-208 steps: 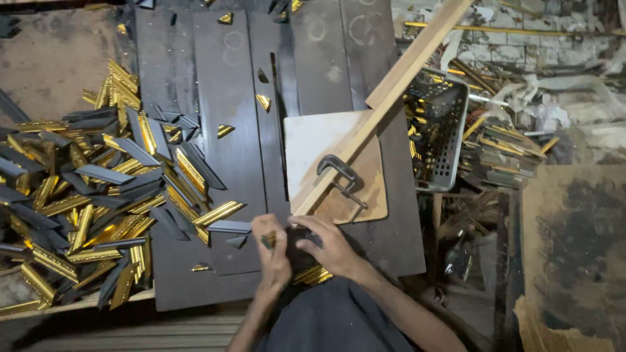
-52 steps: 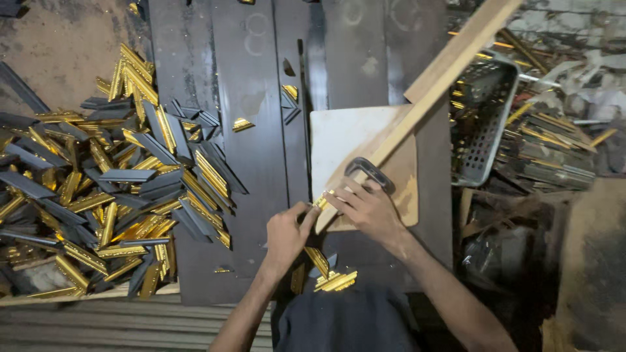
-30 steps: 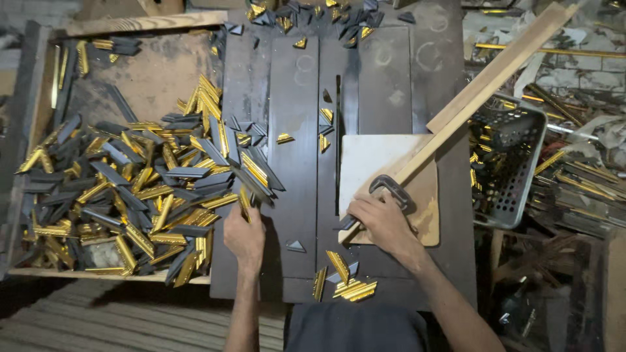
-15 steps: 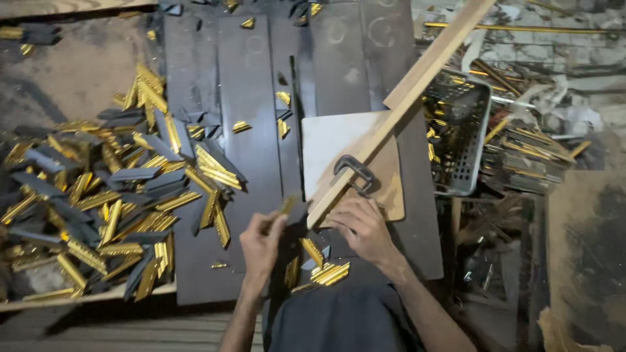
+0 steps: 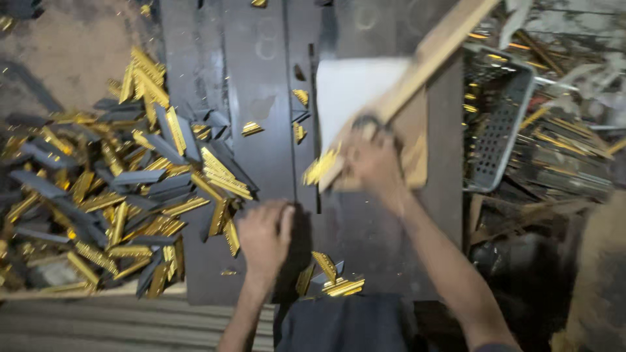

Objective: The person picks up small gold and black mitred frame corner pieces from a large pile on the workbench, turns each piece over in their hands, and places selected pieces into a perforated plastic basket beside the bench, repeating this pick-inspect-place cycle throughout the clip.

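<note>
At the bottom centre of the frame, a few gold strips (image 5: 336, 280) lie in a small cluster on the dark bench (image 5: 261, 130), just in front of the person's dark clothing.

Just above and to the left of them, the left hand (image 5: 264, 238) rests palm down on the bench, fingers curled loosely together; nothing shows in its grasp, though its underside is hidden, so I cannot tell whether it holds a piece. It sits just beside the right edge of the pile (image 5: 117, 195), a broad heap of gold and dark grey strips that fills the left half of the frame.

Higher, at centre right, the right hand (image 5: 372, 163) is blurred. It appears closed on the lower end of the lever (image 5: 424, 65), a long wooden bar that runs diagonally up to the upper right corner. A gold strip (image 5: 319, 168) juts out at the hand's left side, touching or just under the lever's end. Beneath the lever lies a white board (image 5: 349, 91).

A few loose gold pieces (image 5: 252, 128) are scattered on the bench above the left hand.

At the right edge of the bench stands a grey perforated crate (image 5: 502, 124), with more strips inside and beyond it.
</note>
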`<action>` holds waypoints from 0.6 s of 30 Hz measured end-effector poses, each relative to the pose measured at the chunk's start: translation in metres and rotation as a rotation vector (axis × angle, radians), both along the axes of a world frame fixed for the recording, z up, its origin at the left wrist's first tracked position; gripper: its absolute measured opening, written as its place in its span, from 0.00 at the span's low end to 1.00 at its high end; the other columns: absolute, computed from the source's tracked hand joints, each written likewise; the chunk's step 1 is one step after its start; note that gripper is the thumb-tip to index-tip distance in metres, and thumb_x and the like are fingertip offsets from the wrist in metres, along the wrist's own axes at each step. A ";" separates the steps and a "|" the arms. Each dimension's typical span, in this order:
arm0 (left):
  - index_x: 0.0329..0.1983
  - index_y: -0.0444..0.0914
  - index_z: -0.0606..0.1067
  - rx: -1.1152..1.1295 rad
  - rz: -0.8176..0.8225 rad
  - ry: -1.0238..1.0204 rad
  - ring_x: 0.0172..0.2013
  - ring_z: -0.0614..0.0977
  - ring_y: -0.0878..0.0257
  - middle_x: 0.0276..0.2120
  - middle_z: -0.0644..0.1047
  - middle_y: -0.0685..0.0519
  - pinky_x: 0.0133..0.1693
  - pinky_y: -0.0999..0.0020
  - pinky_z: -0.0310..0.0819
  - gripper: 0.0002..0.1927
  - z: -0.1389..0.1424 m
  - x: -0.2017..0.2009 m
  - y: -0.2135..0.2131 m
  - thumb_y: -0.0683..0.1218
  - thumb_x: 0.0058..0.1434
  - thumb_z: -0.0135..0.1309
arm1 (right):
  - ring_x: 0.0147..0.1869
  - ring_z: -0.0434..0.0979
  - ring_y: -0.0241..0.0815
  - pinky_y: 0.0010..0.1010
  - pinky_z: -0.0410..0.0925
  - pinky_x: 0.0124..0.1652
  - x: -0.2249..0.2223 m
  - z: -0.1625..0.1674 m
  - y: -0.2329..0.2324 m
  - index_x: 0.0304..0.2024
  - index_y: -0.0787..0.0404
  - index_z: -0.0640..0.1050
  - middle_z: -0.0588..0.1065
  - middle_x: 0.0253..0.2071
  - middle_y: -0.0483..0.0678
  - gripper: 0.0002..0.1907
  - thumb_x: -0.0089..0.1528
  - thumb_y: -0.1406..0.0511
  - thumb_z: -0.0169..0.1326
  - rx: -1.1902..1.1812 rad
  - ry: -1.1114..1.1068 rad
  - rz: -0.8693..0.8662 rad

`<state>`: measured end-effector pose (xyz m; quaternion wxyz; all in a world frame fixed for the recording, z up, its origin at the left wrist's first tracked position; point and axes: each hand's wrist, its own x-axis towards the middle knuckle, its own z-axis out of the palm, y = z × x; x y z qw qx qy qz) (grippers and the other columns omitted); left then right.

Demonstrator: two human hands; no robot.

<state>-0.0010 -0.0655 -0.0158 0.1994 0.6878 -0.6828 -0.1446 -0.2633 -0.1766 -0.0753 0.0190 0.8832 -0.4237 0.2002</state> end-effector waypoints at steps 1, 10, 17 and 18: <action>0.47 0.40 0.80 -0.058 0.056 -0.079 0.43 0.81 0.52 0.44 0.82 0.51 0.43 0.55 0.70 0.12 0.003 0.012 0.001 0.50 0.64 0.58 | 0.59 0.76 0.39 0.45 0.64 0.49 0.003 -0.001 -0.018 0.54 0.47 0.82 0.77 0.55 0.46 0.20 0.60 0.67 0.54 -0.056 0.032 -0.091; 0.60 0.39 0.76 0.077 0.243 -0.148 0.45 0.78 0.45 0.45 0.78 0.45 0.47 0.51 0.72 0.16 -0.032 0.096 0.034 0.46 0.69 0.55 | 0.57 0.74 0.48 0.47 0.60 0.44 0.023 0.051 0.081 0.55 0.54 0.79 0.78 0.51 0.46 0.31 0.46 0.65 0.59 0.208 0.036 0.056; 0.49 0.30 0.69 -0.170 0.359 0.223 0.39 0.75 0.43 0.38 0.73 0.40 0.44 0.48 0.66 0.13 -0.029 0.089 0.043 0.46 0.68 0.50 | 0.54 0.78 0.31 0.38 0.61 0.48 0.019 0.030 0.125 0.45 0.52 0.81 0.78 0.48 0.35 0.11 0.60 0.62 0.64 0.448 -0.322 0.075; 0.46 0.29 0.67 -0.120 0.392 0.349 0.38 0.74 0.43 0.36 0.71 0.40 0.43 0.50 0.65 0.14 -0.027 0.082 0.048 0.46 0.67 0.49 | 0.54 0.77 0.33 0.39 0.61 0.49 0.023 0.032 0.141 0.44 0.52 0.82 0.79 0.48 0.36 0.10 0.61 0.62 0.65 0.398 -0.309 0.093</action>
